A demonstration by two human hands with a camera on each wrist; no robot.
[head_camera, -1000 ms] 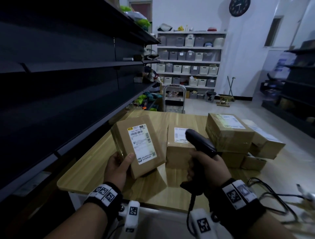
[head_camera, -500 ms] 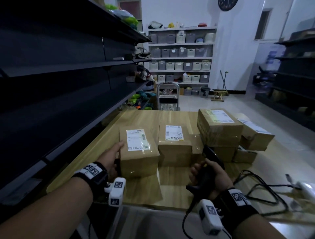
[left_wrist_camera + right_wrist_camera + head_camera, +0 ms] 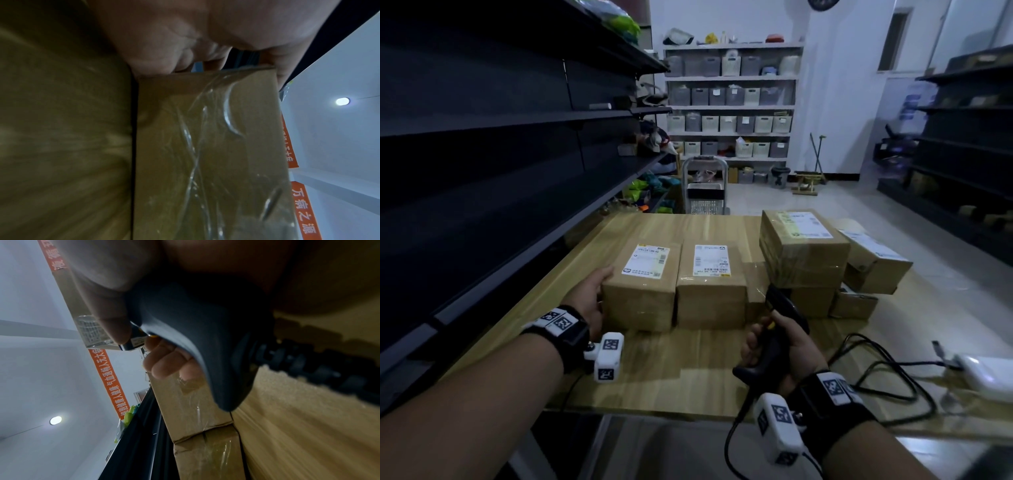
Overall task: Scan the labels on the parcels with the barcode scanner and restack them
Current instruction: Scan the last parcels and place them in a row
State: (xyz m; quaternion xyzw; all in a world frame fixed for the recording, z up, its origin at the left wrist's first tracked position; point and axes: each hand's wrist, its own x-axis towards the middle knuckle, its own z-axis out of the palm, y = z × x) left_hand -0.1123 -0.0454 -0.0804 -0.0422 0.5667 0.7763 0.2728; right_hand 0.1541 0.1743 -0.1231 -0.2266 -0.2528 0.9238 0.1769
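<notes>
The left-hand parcel (image 3: 643,286) lies flat on the wooden desk (image 3: 688,370), label up, just beside a second parcel (image 3: 710,282) on its right, with bare wood toward the near edge. The left hand (image 3: 593,298) rests against its left side, fingers fairly straight. The right hand (image 3: 786,346) grips the barcode scanner (image 3: 784,308) before the stacked parcels (image 3: 803,253). Dark shelving (image 3: 482,171) runs close along the desk's left edge.

Brown cardboard parcels (image 3: 640,294) carry white labels (image 3: 646,261) printed in black. The scanner (image 3: 784,308) is black; the table (image 3: 688,370) is pale streaked wood. Orange banners (image 3: 109,378) show white characters.
</notes>
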